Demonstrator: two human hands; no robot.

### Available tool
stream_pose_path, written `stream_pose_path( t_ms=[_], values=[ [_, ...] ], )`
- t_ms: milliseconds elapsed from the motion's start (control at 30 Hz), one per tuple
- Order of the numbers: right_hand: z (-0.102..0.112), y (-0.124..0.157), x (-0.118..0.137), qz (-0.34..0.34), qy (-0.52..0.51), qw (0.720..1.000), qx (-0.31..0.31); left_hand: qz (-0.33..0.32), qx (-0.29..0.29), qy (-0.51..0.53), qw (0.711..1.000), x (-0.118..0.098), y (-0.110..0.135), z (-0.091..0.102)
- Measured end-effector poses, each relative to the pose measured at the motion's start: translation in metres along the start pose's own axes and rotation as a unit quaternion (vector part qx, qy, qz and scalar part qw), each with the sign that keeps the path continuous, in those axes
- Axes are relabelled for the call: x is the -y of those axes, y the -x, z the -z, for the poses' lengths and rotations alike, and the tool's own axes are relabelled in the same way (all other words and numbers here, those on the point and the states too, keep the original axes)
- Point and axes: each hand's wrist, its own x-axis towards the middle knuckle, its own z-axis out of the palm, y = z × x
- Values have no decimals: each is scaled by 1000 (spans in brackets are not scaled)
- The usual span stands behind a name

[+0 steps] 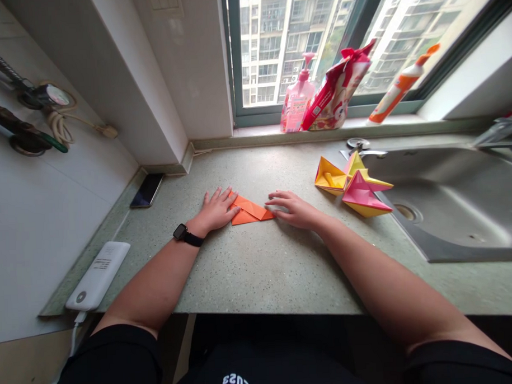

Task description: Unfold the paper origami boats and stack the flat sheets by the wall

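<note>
The left hand (214, 211) lies spread flat against the folded orange paper (249, 211), at twelve o'clock on the speckled surface (208, 272); the right hand (292, 209) rests open at its other tip. Flat fingers steady the creases best. Yellow-and-pink paper models (352, 186) sit at two o'clock.

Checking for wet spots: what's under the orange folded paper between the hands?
The orange folded paper lies on the speckled grey-green countertop, which shows around it. The surface directly beneath is covered, so nothing there can be seen.
</note>
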Motion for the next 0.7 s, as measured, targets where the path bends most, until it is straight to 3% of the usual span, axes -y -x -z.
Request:
stream_pose_path(
  t_ms=[167, 400, 567, 700],
  values=[
    [-10, -3, 5, -8, 2, 999, -32, -14, -35, 18, 999, -2, -1, -6],
    [-33, -16, 4, -129, 65, 985, -96, -24, -43, 50, 998, -3, -6, -7],
    [-24, -20, -9, -137, 45, 982, -124, -28, -44, 56, 997, -2, -6, -6],
    [-10, -16, -10, -118, -22, 981, -155, -76, -71, 90, 990, 0, -4, -3]
  ],
)
